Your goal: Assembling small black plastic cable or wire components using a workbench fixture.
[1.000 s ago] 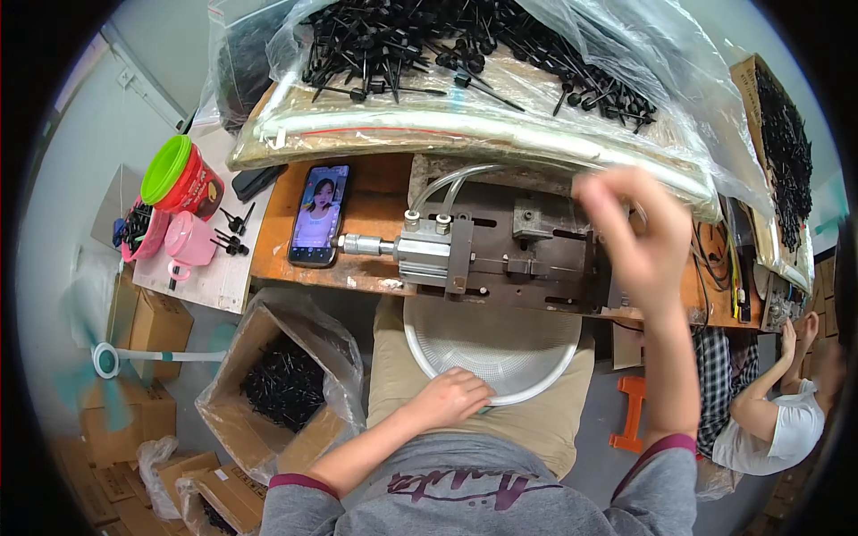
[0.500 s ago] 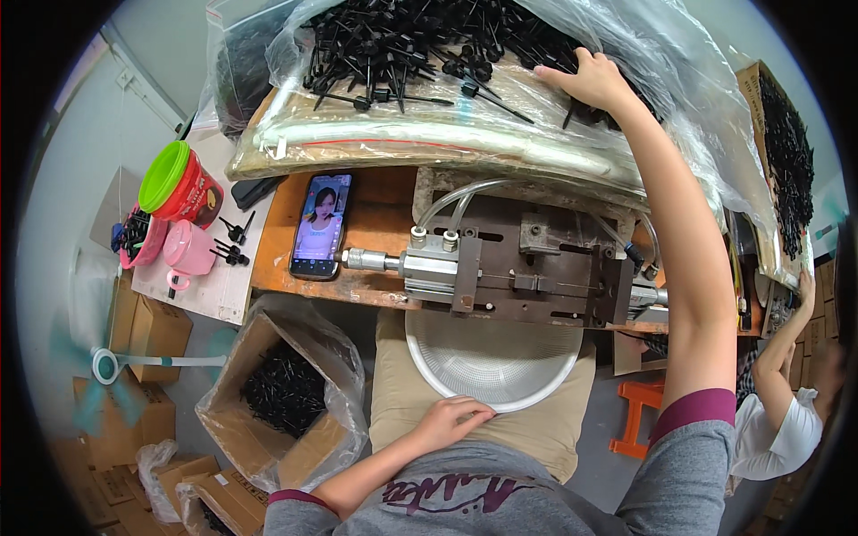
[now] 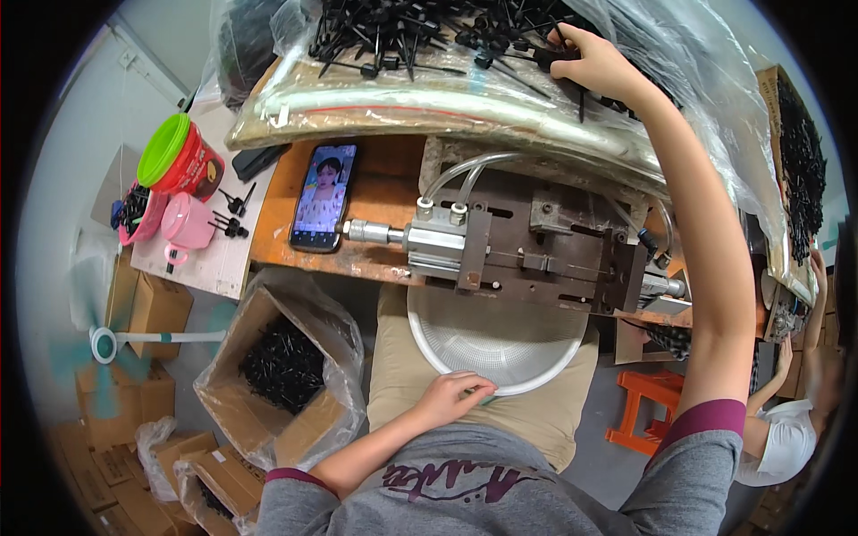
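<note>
Brown wooden surface [image 3: 380,179] layout

On it, the long dark metal machine [image 3: 509,241] sits right of the rectangular black phone [image 3: 322,198]. Far lie slender black plastic parts [image 3: 393,36]; near, the round white mesh basin [image 3: 496,344], right of the open brown cardboard box [image 3: 228,375].

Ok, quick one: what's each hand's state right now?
Left hand: loosely curled at the white basket's rim; grip cannot be told.
Right hand: partly closed at a black part; grip cannot be told.
</note>
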Action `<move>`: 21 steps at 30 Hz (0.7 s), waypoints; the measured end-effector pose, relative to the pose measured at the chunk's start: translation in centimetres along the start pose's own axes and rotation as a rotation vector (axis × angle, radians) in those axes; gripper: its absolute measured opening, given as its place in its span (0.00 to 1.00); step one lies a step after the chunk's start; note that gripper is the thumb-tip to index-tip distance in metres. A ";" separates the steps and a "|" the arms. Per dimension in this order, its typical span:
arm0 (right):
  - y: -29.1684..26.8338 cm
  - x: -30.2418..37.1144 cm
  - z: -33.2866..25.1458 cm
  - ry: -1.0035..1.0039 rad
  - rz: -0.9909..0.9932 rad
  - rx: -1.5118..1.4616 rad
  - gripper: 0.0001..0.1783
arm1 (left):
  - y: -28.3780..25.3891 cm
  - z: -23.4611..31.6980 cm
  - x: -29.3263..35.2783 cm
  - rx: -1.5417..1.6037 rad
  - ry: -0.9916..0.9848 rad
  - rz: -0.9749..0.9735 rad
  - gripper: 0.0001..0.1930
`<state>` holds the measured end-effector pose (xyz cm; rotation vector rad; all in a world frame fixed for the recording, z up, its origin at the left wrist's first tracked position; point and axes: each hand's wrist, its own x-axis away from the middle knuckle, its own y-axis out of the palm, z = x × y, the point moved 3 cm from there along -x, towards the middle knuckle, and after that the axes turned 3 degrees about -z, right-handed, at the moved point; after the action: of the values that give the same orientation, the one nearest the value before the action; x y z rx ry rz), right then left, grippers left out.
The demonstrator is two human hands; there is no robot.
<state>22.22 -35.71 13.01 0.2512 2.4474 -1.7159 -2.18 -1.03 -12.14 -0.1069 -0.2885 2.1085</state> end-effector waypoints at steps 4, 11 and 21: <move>-0.3 1.3 -2.9 -0.067 -0.182 -0.036 0.25 | 0.4 -0.3 0.6 -0.026 -0.005 -0.016 0.07; -2.4 3.2 -3.8 -0.298 -0.087 0.168 0.27 | 0.8 -0.5 0.8 -0.040 0.001 -0.014 0.07; -1.9 4.8 -4.1 -0.173 -0.008 0.228 0.24 | 0.9 -0.7 0.5 -0.084 0.040 -0.011 0.07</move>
<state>17.08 -32.21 15.12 0.1115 2.1375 -1.9327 -3.01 -0.95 -12.96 -0.1963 -0.3525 2.0815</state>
